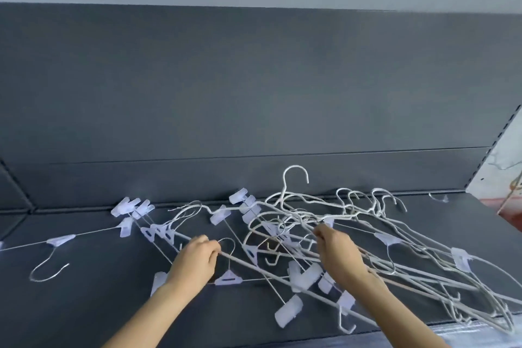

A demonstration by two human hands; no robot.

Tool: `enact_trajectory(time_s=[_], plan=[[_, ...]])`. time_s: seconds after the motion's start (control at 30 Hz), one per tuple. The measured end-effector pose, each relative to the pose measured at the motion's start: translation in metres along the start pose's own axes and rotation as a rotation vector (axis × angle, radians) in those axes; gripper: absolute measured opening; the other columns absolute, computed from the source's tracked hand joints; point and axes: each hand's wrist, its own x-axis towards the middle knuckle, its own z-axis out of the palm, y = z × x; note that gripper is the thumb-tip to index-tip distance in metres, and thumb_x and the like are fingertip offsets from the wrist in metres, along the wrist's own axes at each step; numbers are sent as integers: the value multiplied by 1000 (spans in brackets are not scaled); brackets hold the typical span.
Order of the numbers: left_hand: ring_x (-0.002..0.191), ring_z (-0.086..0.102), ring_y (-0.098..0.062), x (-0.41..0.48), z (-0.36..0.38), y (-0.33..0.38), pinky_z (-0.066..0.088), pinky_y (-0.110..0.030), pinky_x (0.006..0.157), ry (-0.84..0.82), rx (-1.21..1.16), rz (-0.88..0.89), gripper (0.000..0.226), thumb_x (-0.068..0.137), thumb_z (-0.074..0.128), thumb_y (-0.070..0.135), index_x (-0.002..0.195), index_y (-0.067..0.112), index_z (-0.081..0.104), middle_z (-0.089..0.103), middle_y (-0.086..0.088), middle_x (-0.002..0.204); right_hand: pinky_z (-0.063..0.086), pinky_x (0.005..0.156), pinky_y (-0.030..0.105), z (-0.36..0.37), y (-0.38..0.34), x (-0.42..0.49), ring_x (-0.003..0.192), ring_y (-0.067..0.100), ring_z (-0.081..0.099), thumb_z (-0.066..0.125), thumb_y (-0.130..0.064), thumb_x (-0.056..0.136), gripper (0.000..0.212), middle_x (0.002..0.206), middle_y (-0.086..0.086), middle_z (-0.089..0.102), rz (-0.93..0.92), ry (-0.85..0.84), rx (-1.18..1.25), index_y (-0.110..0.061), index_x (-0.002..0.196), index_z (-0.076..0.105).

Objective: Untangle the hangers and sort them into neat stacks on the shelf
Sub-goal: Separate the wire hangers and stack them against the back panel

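A tangled pile of white wire hangers (353, 223), some with pale plastic clips, lies across the dark grey shelf (84, 299). One hook (295, 175) sticks up from the pile. My left hand (195, 260) grips a white hanger bar (254, 264) near the pile's left side, fingers curled round it. My right hand (337, 254) pinches hanger wires in the middle of the tangle. A single clip hanger (56, 243) lies apart at the left, its hook towards me.
The shelf's dark back panel (254, 93) rises right behind the pile. A slotted upright (497, 138) bounds the shelf at the right, with a pale wall beyond. Several hanger ends overhang the shelf's front edge (480, 328) at the right.
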Motion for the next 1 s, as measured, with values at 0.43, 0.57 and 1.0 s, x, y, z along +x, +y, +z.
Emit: enact_trajectory(time_s=[0.43, 0.57, 1.0], plan=[[95, 58, -21, -35, -35, -54, 35, -23, 68, 94, 120, -254, 22, 89, 54, 27, 102, 13, 64, 61, -3, 103, 43, 52, 29, -3, -30, 21, 54, 17, 57, 53, -17, 88, 12, 61, 1, 63, -57, 83, 133, -15, 81, 62], [107, 54, -19, -34, -36, -56, 43, -27, 83, 136, 77, -260, 29, 90, 52, 29, 113, 14, 61, 59, -1, 113, 48, 57, 36, -11, -17, 19, 57, 23, 58, 58, -11, 83, 12, 62, 5, 66, -40, 88, 139, -16, 73, 63], [116, 50, -22, 28, -41, -47, 43, -34, 91, 110, 67, -301, 36, 89, 55, 25, 123, 15, 50, 57, -2, 124, 42, 56, 18, -22, 0, 10, 49, 19, 54, 63, -2, 80, 20, 53, 3, 63, -85, 203, 252, -21, 74, 62]])
